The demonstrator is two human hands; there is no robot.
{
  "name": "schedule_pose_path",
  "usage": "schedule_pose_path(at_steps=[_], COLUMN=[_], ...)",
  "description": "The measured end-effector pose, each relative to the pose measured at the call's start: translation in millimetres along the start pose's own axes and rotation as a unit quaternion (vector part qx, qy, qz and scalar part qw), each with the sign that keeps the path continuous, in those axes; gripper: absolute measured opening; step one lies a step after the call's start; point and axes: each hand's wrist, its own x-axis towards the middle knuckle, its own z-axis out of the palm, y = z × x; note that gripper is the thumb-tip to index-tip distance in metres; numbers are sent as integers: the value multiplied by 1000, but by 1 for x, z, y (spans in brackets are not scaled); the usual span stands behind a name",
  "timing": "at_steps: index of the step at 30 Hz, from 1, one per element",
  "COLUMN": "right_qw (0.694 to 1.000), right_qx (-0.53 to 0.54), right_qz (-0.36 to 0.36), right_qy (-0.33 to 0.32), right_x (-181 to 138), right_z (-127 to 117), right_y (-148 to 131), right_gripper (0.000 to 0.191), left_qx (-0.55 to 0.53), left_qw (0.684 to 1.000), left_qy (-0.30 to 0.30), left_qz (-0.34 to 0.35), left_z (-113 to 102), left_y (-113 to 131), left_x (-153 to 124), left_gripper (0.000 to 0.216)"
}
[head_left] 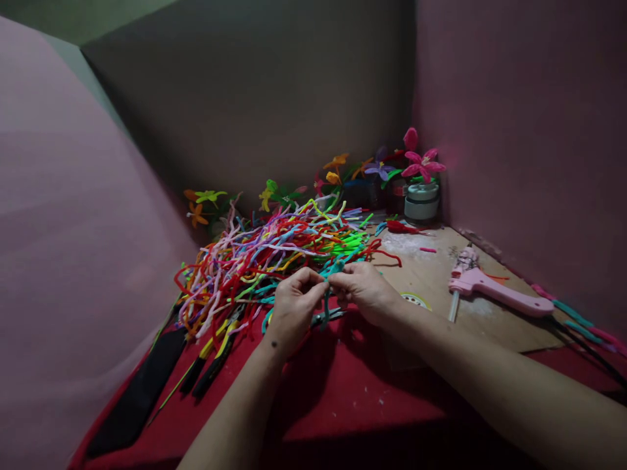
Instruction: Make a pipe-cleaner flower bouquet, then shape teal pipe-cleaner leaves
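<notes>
My left hand (295,307) and my right hand (366,290) meet in front of a big heap of coloured pipe cleaners (274,248). Between my pinched fingertips is a teal pipe cleaner (326,308), one length of it hanging down below them. Both hands are closed on it, thumbs and forefingers almost touching. Part of the piece is hidden behind my fingers. Just beneath them, scissors or cutters with metal blades (334,316) lie on the red cloth, partly covered by my left hand.
Yellow-and-black pliers (218,352) and a black flat case (140,391) lie at left. On the board (392,267) at right rests a pink glue gun (499,295), its cord trailing right. Pipe-cleaner flowers (424,164) stand along the back; walls close in both sides.
</notes>
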Motion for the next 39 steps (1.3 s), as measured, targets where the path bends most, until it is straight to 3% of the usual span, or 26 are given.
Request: schedule_pose_path(at_steps=[3, 6, 8, 10, 12, 14, 16, 19, 23, 27, 30, 33, 35, 37, 39], right_qw=[999, 998, 999, 999, 999, 999, 998, 998, 998, 997, 993, 990, 991, 994, 997], right_qx=[51, 52, 45, 37, 29, 24, 22, 26, 4, -30, -61, -78, -73, -56, -32], right_qz=[16, 9, 0, -15, -33, -42, -46, -47, -60, -75, -88, -95, -95, -86, -70], right_qy=[11, 31, 26, 14, 3, -16, -35, -43, -26, -9, 42, 71, 67, 45, 5], right_x=[0, 1, 3, 2, 1, -2, -4, -5, -6, -5, -3, -1, -1, -3, -6], right_z=[2, 1, -1, -1, -1, -1, -1, 0, 0, 0, -1, -1, -1, 0, 1], right_y=[3, 4, 3, 2, -1, -3, -5, -7, -6, 0, 6, 9, 9, 6, 1], right_gripper=[15, 13, 13, 15, 16, 14, 14, 15, 13, 12, 20, 25, 23, 20, 16], left_qx=[169, 184, 77, -90, -244, -340, -383, -402, -366, -224, 1, 163, 146, 31, -127], left_qw=[975, 969, 992, 996, 958, 910, 881, 870, 884, 943, 995, 985, 988, 998, 975], left_qy=[26, 11, 9, -11, -67, -123, -154, -154, -156, -126, -46, 30, 23, -35, -113], left_qz=[140, 163, 94, -20, -134, -201, -231, -241, -245, -210, -91, 57, 52, -39, -141], left_z=[6, 5, 1, -4, -6, -7, -6, -6, -9, -4, 4, 10, 8, 3, -3], left_y=[0, 2, 2, -1, -6, -9, -10, -7, 0, 6, 8, 9, 9, 8, 6], left_x=[-4, -4, 0, 5, 9, 10, 9, 8, 6, 3, -1, -3, -3, -1, 2], left_gripper=[17, 17, 13, 15, 18, 20, 19, 16, 17, 21, 16, 10, 10, 11, 15])
